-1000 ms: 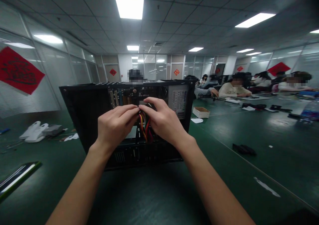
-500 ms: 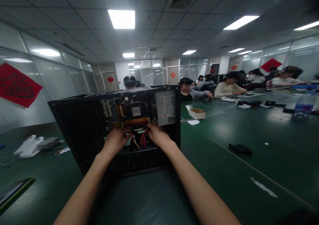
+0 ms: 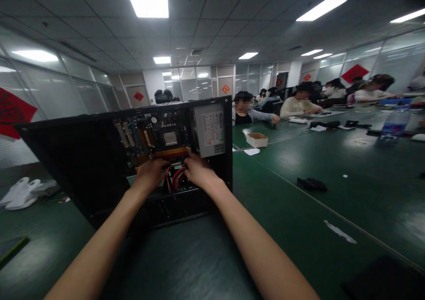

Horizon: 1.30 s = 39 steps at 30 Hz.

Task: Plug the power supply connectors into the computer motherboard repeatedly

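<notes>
A black desktop computer case [image 3: 76, 158] stands on the table in front of me with its side off. Inside are the motherboard [image 3: 159, 127] and a silver power supply [image 3: 209, 131] at its upper right. Both hands reach in at the lower edge of the motherboard. My left hand [image 3: 149, 175] has its fingers curled in beside the yellow and orange wires; what it grips is hidden. My right hand [image 3: 201, 171] is closed next to a bundle of red cables [image 3: 178, 178], and its fingertips are partly hidden. The cables loop down between the hands.
A small open box [image 3: 256, 140] and a white paper piece [image 3: 252, 151] lie right of the case on the green table [image 3: 265, 211]. Farther right are a black item [image 3: 312, 184] and a water bottle [image 3: 395, 122]. White plastic bags [image 3: 20, 192] lie left. Several people sit beyond.
The view has tilted down and turned slightly right, so the case appears larger and farther left. Both hands stay at the motherboard's lower edge, and the red cables between them have shifted shape slightly.
</notes>
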Each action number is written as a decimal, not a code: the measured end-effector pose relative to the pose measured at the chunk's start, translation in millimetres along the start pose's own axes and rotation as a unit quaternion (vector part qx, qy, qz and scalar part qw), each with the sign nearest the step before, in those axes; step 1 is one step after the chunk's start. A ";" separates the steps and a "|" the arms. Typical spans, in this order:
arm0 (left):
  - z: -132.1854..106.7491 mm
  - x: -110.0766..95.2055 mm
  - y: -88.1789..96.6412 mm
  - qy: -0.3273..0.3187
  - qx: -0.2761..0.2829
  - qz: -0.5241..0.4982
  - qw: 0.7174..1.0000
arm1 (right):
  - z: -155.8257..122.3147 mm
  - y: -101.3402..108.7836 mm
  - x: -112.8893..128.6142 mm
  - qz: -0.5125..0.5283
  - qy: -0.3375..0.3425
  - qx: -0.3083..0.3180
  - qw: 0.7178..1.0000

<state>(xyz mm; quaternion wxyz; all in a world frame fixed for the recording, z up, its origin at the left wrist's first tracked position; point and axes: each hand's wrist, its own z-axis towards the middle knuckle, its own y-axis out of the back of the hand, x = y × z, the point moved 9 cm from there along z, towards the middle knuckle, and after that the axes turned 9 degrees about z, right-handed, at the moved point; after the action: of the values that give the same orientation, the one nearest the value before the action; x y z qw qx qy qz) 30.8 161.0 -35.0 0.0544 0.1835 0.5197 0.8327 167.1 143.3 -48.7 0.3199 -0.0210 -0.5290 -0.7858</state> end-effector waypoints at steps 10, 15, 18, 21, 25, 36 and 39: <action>-3.1 -5.9 -3.4 -0.003 -0.002 -0.008 1.000 | -3.9 -1.2 1.5 -0.021 0.013 0.019 1.000; -5.1 -8.6 -3.8 -0.007 0.004 -0.004 1.000 | -3.3 -6.3 0.1 -0.030 0.010 0.039 0.999; -6.0 -10.7 -3.2 -0.013 0.011 -0.001 1.000 | -3.5 -8.6 0.3 -0.035 0.011 0.046 0.998; -5.1 -11.1 -3.0 -0.011 0.010 0.002 1.000 | -3.6 -9.4 0.9 -0.040 0.014 0.046 0.998; -2.2 -9.0 -4.7 0.008 0.012 0.006 1.000 | -2.9 -12.1 1.8 -0.042 0.022 0.052 0.998; 1.9 -8.7 -4.8 0.022 0.026 0.004 0.999 | -3.2 -11.4 7.7 -0.094 0.038 0.045 0.994; 0.1 -5.1 -8.3 0.034 0.026 -0.009 0.999 | -2.8 -14.2 6.6 -0.080 0.040 0.051 0.995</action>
<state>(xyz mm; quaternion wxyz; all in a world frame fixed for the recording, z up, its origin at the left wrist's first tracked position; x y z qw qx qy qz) 34.7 163.4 -43.6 0.0400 0.1518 0.5443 0.8241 155.3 141.1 -59.2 0.2776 0.0690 -0.5551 -0.7810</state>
